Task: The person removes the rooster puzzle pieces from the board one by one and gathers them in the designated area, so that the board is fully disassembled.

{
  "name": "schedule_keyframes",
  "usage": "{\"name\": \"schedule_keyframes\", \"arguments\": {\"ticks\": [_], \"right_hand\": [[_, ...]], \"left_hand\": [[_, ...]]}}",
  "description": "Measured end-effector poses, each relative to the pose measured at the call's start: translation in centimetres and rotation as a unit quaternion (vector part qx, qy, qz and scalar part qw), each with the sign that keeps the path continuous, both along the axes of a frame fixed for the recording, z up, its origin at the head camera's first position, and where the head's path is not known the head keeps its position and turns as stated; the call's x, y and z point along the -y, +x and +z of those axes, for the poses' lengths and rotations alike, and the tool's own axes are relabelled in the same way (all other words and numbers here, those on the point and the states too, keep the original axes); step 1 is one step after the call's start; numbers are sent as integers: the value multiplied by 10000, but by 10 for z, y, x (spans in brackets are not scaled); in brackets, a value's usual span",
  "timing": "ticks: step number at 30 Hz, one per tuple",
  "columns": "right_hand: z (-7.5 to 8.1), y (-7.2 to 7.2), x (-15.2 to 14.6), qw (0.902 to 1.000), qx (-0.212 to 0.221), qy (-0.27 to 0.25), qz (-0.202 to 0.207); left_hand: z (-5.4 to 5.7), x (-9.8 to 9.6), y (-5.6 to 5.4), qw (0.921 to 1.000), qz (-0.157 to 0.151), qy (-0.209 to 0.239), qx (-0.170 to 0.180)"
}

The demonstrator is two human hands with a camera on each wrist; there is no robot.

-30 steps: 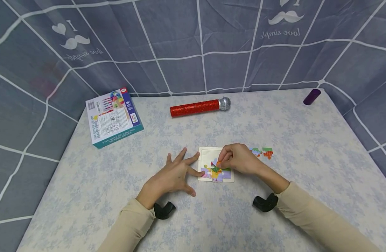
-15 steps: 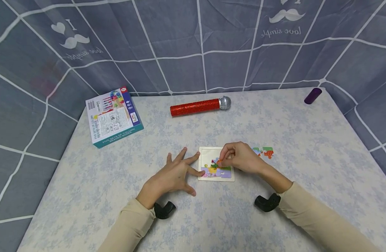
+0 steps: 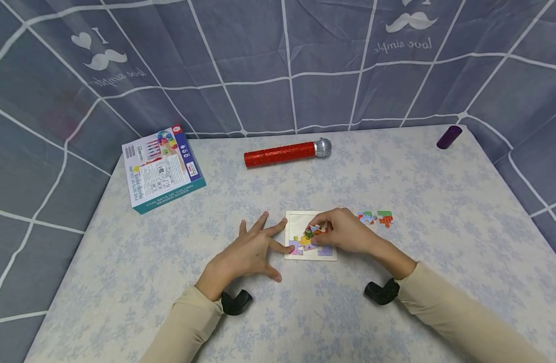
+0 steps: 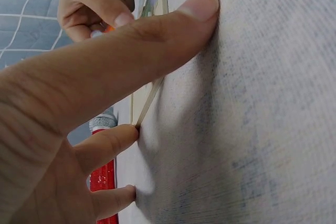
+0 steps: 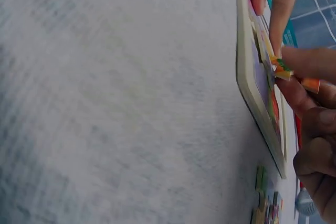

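Note:
A small square puzzle board (image 3: 300,219) with a pale frame lies on the table, partly filled with colourful jigsaw pieces (image 3: 297,248). My right hand (image 3: 348,231) is over its right side, pinching a green-and-yellow jigsaw piece (image 5: 283,70) between thumb and finger; this piece is tilted up from the board. A bit of orange (image 5: 311,85) also shows among the right fingers, its shape mostly hidden. My left hand (image 3: 250,252) rests on the table at the board's left, fingers spread, with fingertips at the frame's left edge and over the lower-left piece.
Loose jigsaw pieces (image 3: 385,218) lie right of the board, partly behind the right hand. Farther back are a red glitter microphone (image 3: 280,154), a boxed bead toy (image 3: 164,169) at left and a purple cylinder (image 3: 449,137) at far right. A grey curtain (image 3: 259,50) hangs behind.
The right hand first settled a lower-middle piece flush in the board. Now middle pieces are tilted up at its fingers, and it has turned slightly. The left hand stays in place.

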State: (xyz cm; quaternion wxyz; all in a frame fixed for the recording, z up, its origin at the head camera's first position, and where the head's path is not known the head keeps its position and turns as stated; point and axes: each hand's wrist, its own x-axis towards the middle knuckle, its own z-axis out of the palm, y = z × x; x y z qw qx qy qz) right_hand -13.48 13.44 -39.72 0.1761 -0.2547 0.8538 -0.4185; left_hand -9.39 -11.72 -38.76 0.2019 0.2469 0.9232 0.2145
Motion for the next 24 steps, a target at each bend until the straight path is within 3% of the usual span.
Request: {"name": "schedule_keyframes", "arguments": {"ticks": [10,17,24], "right_hand": [[4,2,2,9997,-139,169,-86],[3,1,-2,9974,447,-276,-493],[1,5,-23,9901,1003,-357,-914]], "left_hand": [[-1,0,1,10000,18,17,-24],[0,0,0,10000,34,26,-7],[0,0,1,9999,81,58,20]]}}
